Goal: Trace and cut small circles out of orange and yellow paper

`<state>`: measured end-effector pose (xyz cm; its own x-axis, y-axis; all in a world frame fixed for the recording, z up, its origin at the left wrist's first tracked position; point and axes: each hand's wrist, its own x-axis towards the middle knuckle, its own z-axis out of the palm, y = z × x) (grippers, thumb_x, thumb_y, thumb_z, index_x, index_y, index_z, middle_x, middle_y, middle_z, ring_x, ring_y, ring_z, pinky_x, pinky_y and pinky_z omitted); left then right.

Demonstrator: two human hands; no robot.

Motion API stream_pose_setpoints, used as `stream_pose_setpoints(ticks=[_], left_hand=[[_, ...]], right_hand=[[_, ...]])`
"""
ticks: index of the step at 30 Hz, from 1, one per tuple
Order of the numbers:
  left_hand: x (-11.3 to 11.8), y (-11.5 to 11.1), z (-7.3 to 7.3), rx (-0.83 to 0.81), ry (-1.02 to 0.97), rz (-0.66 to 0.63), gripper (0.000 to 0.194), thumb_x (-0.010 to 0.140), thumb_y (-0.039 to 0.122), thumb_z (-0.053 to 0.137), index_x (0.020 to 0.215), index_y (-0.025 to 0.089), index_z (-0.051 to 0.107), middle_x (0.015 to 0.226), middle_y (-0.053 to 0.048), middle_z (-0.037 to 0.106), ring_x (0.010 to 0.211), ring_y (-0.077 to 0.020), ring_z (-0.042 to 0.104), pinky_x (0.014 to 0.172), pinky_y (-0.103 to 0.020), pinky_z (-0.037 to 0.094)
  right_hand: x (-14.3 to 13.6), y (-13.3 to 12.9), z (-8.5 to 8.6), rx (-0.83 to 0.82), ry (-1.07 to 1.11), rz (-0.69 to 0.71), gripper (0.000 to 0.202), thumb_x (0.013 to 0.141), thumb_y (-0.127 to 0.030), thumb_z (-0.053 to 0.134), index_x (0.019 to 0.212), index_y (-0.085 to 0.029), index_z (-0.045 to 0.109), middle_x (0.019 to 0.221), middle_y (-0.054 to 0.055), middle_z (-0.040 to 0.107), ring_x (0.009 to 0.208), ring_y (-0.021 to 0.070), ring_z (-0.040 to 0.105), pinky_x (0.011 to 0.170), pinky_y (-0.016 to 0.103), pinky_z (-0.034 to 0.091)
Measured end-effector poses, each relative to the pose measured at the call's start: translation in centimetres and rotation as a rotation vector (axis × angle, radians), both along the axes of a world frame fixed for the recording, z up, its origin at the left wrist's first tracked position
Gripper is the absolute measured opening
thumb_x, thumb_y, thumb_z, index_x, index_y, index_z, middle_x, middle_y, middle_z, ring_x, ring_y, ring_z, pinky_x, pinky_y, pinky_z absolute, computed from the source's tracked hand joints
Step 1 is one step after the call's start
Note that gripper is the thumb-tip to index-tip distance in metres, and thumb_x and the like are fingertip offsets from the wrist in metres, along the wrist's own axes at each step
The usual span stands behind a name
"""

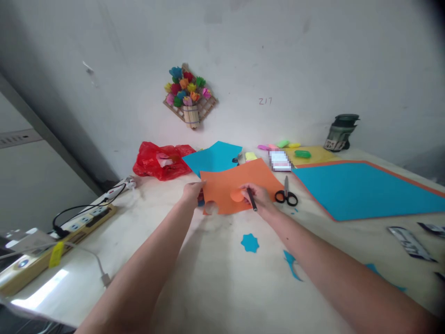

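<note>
My left hand (193,192) grips the left edge of an orange paper sheet (225,183), which is tilted up off the table and has a round notch cut from its lower left. In my right hand (260,197) is a black pen (251,199), pointing down toward me. The same fingers pinch an orange paper circle (238,195) against the front of the sheet. Black-handled scissors (286,195) lie just right of the sheet, blades pointing away. Nearer me are a blue scalloped paper cutout (250,242) and a curved blue scrap (292,265).
A red plastic bag (160,162) and blue paper (215,155) lie behind the sheet. Farther right are a phone (280,160), large blue sheets (371,190) and a dark bottle (342,132). A power strip (79,225) with cables runs along the left edge.
</note>
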<state>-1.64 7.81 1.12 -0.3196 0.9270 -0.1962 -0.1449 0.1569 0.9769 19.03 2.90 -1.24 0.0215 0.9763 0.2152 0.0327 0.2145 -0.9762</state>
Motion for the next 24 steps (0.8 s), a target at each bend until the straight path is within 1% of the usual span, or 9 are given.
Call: stream_pose_setpoints(ticks=[3, 5, 7, 9, 12, 14, 15, 19, 24], left_hand=[[0.5, 0.4, 0.0, 0.02, 0.077, -0.087, 0.016, 0.055, 0.02, 0.071, 0.06, 0.013, 0.058, 0.049, -0.003, 0.054, 0.043, -0.0144, 0.053, 0.04, -0.023, 0.037], [0.9, 0.9, 0.2, 0.092, 0.114, -0.092, 0.014, 0.058, 0.023, 0.07, 0.061, 0.014, 0.059, 0.053, -0.002, 0.056, 0.047, -0.0133, 0.054, 0.042, -0.021, 0.038], [1.2, 1.5, 0.6, 0.265, 0.148, -0.045, 0.016, 0.063, 0.029, 0.065, 0.063, 0.015, 0.058, 0.057, -0.001, 0.057, 0.051, -0.0122, 0.055, 0.044, -0.02, 0.038], [1.2, 2.0, 1.1, 0.401, 0.166, 0.017, 0.019, 0.066, 0.034, 0.062, 0.063, 0.016, 0.056, 0.057, 0.0, 0.055, 0.05, -0.0105, 0.053, 0.044, -0.019, 0.036], [0.7, 2.6, 1.8, 0.513, 0.166, 0.073, 0.023, 0.068, 0.037, 0.059, 0.062, 0.017, 0.052, 0.051, 0.004, 0.048, 0.043, -0.0067, 0.043, 0.039, -0.017, 0.031], [0.2, 2.8, 2.0, 0.536, 0.144, 0.102, 0.024, 0.068, 0.039, 0.058, 0.063, 0.017, 0.051, 0.051, 0.005, 0.046, 0.041, -0.0057, 0.04, 0.038, -0.017, 0.028], [-0.1, 2.9, 2.1, 0.538, 0.134, 0.115, 0.023, 0.068, 0.039, 0.058, 0.064, 0.016, 0.051, 0.052, 0.004, 0.047, 0.042, -0.0059, 0.041, 0.038, -0.017, 0.028], [-1.3, 3.3, 2.0, 0.529, 0.142, 0.166, 0.023, 0.067, 0.038, 0.058, 0.064, 0.016, 0.052, 0.055, 0.003, 0.05, 0.046, -0.0068, 0.043, 0.041, -0.017, 0.031], [-2.0, 3.8, 2.0, 0.577, 0.188, 0.139, 0.023, 0.066, 0.039, 0.059, 0.064, 0.016, 0.054, 0.056, 0.003, 0.05, 0.049, -0.008, 0.045, 0.047, -0.019, 0.036]], right_hand=[[-0.1, -0.1, 0.3, 0.001, 0.04, -0.02, 0.023, 0.061, -0.027, 0.057, 0.08, -0.015, 0.062, 0.055, -0.003, 0.051, 0.047, 0.0096, 0.048, 0.045, 0.022, 0.039], [-0.2, -0.2, 0.4, 0.011, 0.076, -0.045, 0.024, 0.06, -0.028, 0.059, 0.08, -0.015, 0.061, 0.056, -0.003, 0.051, 0.046, 0.009, 0.047, 0.045, 0.022, 0.04], [-0.2, -0.3, 0.5, 0.037, 0.109, -0.068, 0.025, 0.061, -0.03, 0.061, 0.081, -0.016, 0.06, 0.058, -0.003, 0.051, 0.047, 0.0087, 0.047, 0.046, 0.023, 0.041], [-0.2, -0.3, 0.5, 0.073, 0.128, -0.096, 0.024, 0.063, -0.031, 0.06, 0.082, -0.017, 0.059, 0.06, -0.003, 0.052, 0.047, 0.0083, 0.047, 0.046, 0.023, 0.041], [0.0, -0.2, 0.3, 0.107, 0.128, -0.126, 0.022, 0.065, -0.032, 0.059, 0.082, -0.017, 0.058, 0.059, -0.003, 0.051, 0.046, 0.008, 0.046, 0.046, 0.023, 0.04], [0.2, -0.1, 0.1, 0.106, 0.103, -0.134, 0.022, 0.066, -0.031, 0.058, 0.082, -0.017, 0.058, 0.058, -0.003, 0.05, 0.046, 0.0083, 0.046, 0.046, 0.023, 0.041], [0.2, 0.0, 0.1, 0.104, 0.09, -0.137, 0.022, 0.065, -0.031, 0.057, 0.082, -0.017, 0.058, 0.06, -0.003, 0.051, 0.047, 0.0085, 0.046, 0.047, 0.023, 0.042], [0.5, 0.3, 0.1, 0.112, 0.077, -0.176, 0.023, 0.064, -0.033, 0.056, 0.079, -0.017, 0.058, 0.067, 0.0, 0.056, 0.05, 0.0098, 0.05, 0.05, 0.026, 0.045], [1.5, 1.2, 0.0, 0.102, 0.028, -0.127, 0.023, 0.062, -0.032, 0.057, 0.079, -0.016, 0.058, 0.075, 0.002, 0.058, 0.056, 0.0113, 0.053, 0.053, 0.027, 0.048]])
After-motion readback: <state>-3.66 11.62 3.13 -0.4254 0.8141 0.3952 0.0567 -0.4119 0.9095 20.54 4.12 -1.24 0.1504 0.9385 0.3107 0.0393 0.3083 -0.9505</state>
